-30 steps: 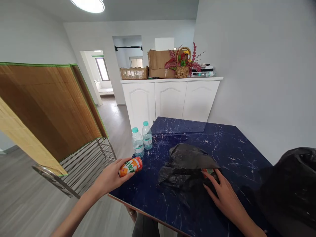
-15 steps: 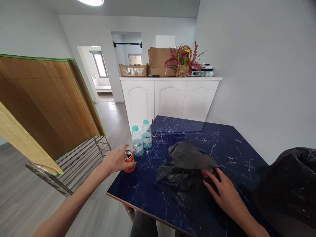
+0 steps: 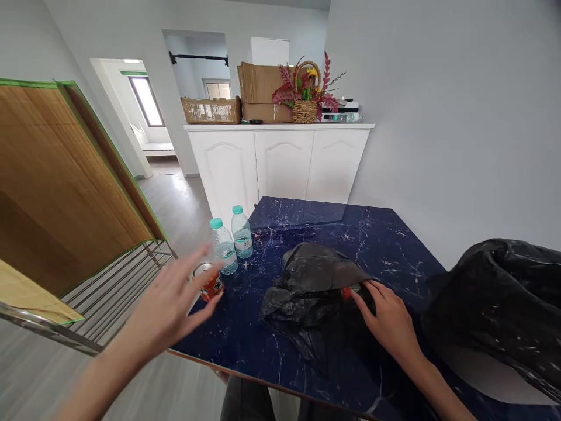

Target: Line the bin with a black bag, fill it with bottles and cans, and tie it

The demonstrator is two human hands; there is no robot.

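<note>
My left hand (image 3: 169, 307) is open, its fingers spread and slightly blurred, in front of a red-orange drink can (image 3: 211, 287) standing at the table's left edge. Just behind the can are two clear water bottles with teal caps, a nearer bottle (image 3: 225, 255) and a farther bottle (image 3: 242, 238). A crumpled black plastic bag (image 3: 313, 280) lies mid-table. At its right-side mouth, my right hand (image 3: 390, 316) has its fingers closed on the bag's edge. Beside the thumb a small red item (image 3: 346, 292) shows inside; the bag hides the rest of it.
A larger black bag (image 3: 495, 304) over a light-coloured container stands at the right of the blue marbled table (image 3: 280, 356). Beyond the table is a white cabinet (image 3: 284, 164) bearing cardboard boxes (image 3: 258, 90) and a flower basket (image 3: 305, 111). A metal rack (image 3: 118, 292) stands left.
My left hand has drawn back from the can and spread its fingers; the can still stands on the table. My right hand stays at the bag's mouth. The view has shifted rightward and down.
</note>
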